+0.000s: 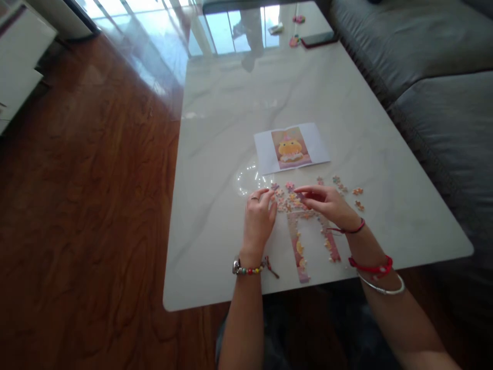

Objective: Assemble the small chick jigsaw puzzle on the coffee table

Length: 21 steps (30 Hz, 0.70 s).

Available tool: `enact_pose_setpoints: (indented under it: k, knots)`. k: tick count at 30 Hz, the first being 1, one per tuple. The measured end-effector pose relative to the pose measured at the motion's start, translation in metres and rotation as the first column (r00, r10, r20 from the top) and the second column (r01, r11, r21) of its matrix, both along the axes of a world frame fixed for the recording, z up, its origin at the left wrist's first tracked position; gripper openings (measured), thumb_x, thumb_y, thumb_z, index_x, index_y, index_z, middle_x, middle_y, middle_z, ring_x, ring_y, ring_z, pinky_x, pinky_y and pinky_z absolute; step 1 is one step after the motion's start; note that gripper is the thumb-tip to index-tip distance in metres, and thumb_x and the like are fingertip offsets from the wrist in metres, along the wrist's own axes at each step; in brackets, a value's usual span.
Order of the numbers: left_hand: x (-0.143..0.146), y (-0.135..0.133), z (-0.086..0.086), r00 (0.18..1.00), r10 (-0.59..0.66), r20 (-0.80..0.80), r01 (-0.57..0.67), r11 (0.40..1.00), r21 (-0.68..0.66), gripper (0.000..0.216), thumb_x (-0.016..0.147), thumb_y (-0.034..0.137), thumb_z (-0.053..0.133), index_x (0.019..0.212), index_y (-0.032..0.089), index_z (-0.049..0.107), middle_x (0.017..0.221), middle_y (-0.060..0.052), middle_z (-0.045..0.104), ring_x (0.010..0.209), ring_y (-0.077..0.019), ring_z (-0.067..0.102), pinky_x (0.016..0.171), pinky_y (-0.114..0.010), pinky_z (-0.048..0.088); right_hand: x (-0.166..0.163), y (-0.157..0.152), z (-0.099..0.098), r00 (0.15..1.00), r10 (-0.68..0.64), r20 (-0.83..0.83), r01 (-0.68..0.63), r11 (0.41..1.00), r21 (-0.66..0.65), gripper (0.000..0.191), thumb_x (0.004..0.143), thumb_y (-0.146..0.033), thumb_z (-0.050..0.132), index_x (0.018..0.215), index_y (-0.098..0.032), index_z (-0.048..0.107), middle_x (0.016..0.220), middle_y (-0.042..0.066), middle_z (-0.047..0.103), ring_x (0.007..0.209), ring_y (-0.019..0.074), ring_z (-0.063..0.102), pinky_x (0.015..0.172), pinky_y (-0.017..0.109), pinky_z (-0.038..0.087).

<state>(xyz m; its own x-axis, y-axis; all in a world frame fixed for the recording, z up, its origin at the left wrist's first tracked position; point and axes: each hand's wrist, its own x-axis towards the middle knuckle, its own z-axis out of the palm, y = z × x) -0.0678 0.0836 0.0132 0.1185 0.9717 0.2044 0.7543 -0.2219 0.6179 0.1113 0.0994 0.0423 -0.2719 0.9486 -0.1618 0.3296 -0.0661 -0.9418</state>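
A pile of loose jigsaw puzzle pieces (285,204) lies on the table between my two hands. My right hand (327,204) reaches over the pile's right side, thumb and fingers pinched on a small purplish puzzle piece (300,197). At the pile's left edge rests my left hand (259,216), its fingers curved and the thumb apart, touching or close to the outer pieces. Nearer to me is a partly joined puzzle frame (296,252), with a left side, a top strip and a right side. Part of its upper right lies beneath my right hand and bracelet cord.
Beyond the pile lies a creased paper sheet (265,149) with a printed cartoon picture. Several stray pieces (359,205) are to the right. A phone (319,39) and small trinkets sit at the table's (215,205) far end. A grey sofa (442,113) borders the right side.
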Motion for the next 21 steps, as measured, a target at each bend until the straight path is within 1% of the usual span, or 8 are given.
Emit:
enact_pose_setpoints:
  k: [3, 5, 9, 12, 13, 15, 19, 21]
  knots:
    - [0.005, -0.013, 0.008, 0.995, -0.094, 0.044, 0.095, 0.996, -0.003, 0.025, 0.079, 0.018, 0.051, 0.104, 0.018, 0.053, 0.107, -0.008, 0.053, 0.103, -0.0178, 0.048, 0.091, -0.036, 0.04, 0.005, -0.02, 0.005, 0.999, -0.02, -0.027, 0.018, 0.997, -0.075, 0.023, 0.069, -0.032, 0.059, 0.085, -0.016, 0.06, 0.066, 0.001, 0.06, 0.059, 0.0112, 0.057, 0.051, 0.022, 0.046]
    - [0.009, -0.025, 0.014, 0.981, -0.178, 0.071, 0.181, 0.983, -0.038, 0.023, 0.078, 0.019, 0.052, 0.101, 0.018, 0.054, 0.102, -0.006, 0.054, 0.098, -0.0159, 0.05, 0.088, -0.033, 0.042, 0.009, -0.039, 0.008, 0.999, -0.051, -0.006, 0.049, 0.988, -0.149, 0.022, 0.067, -0.032, 0.061, 0.081, -0.015, 0.06, 0.064, 0.001, 0.06, 0.055, 0.0109, 0.057, 0.045, 0.021, 0.045]
    - [0.013, -0.053, 0.018, 0.919, -0.374, 0.121, 0.39, 0.906, -0.165, 0.013, 0.076, 0.019, 0.054, 0.089, 0.018, 0.055, 0.089, -0.002, 0.053, 0.075, -0.01, 0.052, 0.072, -0.025, 0.046, 0.017, -0.08, 0.01, 0.998, -0.053, 0.04, 0.062, 0.951, -0.304, 0.018, 0.066, -0.03, 0.062, 0.074, -0.015, 0.057, 0.061, 0.001, 0.06, 0.048, 0.0092, 0.055, 0.039, 0.019, 0.041]
    - [0.015, -0.07, 0.014, 0.881, -0.455, 0.133, 0.474, 0.852, -0.224, 0.01, 0.076, 0.018, 0.054, 0.086, 0.019, 0.055, 0.085, -0.001, 0.052, 0.07, -0.009, 0.052, 0.068, -0.023, 0.045, 0.02, -0.103, 0.002, 1.0, -0.026, 0.017, 0.03, 0.948, -0.317, 0.017, 0.067, -0.027, 0.061, 0.078, -0.015, 0.059, 0.063, 0.002, 0.062, 0.054, 0.0112, 0.058, 0.042, 0.02, 0.043]
    - [0.015, -0.073, 0.013, 0.882, -0.454, 0.124, 0.471, 0.851, -0.233, 0.01, 0.076, 0.018, 0.053, 0.086, 0.019, 0.056, 0.085, 0.0, 0.052, 0.071, -0.0093, 0.052, 0.068, -0.024, 0.045, 0.019, -0.109, -0.001, 1.0, -0.018, 0.015, 0.022, 0.951, -0.308, 0.017, 0.067, -0.027, 0.06, 0.08, -0.015, 0.059, 0.065, 0.002, 0.063, 0.055, 0.0115, 0.059, 0.044, 0.02, 0.045]
    - [0.014, -0.078, 0.011, 0.909, -0.407, 0.087, 0.416, 0.879, -0.234, 0.009, 0.076, 0.019, 0.052, 0.085, 0.019, 0.056, 0.084, -0.001, 0.052, 0.072, -0.0105, 0.052, 0.07, -0.025, 0.045, 0.017, -0.117, -0.009, 0.999, -0.021, 0.036, 0.031, 0.96, -0.278, 0.016, 0.068, -0.026, 0.058, 0.079, -0.015, 0.059, 0.068, 0.002, 0.063, 0.055, 0.0109, 0.059, 0.048, 0.022, 0.047]
    - [0.006, -0.076, 0.011, 0.985, -0.174, 0.008, 0.173, 0.971, -0.165, 0.013, 0.079, 0.019, 0.048, 0.09, 0.019, 0.055, 0.089, -0.003, 0.054, 0.078, -0.0134, 0.054, 0.074, -0.028, 0.046, 0.018, -0.115, -0.017, 0.984, -0.154, 0.087, 0.166, 0.973, -0.158, 0.018, 0.069, -0.031, 0.057, 0.078, -0.015, 0.058, 0.07, 0.003, 0.064, 0.057, 0.0122, 0.06, 0.051, 0.023, 0.048]
    - [0.0, -0.067, 0.01, 0.999, -0.051, -0.019, 0.048, 0.993, -0.11, 0.018, 0.08, 0.018, 0.047, 0.096, 0.019, 0.055, 0.096, -0.005, 0.054, 0.085, -0.0157, 0.054, 0.078, -0.03, 0.045, 0.025, -0.103, -0.017, 0.964, -0.237, 0.122, 0.251, 0.96, -0.125, 0.023, 0.071, -0.036, 0.054, 0.082, -0.016, 0.058, 0.064, 0.003, 0.064, 0.05, 0.013, 0.058, 0.044, 0.024, 0.045]
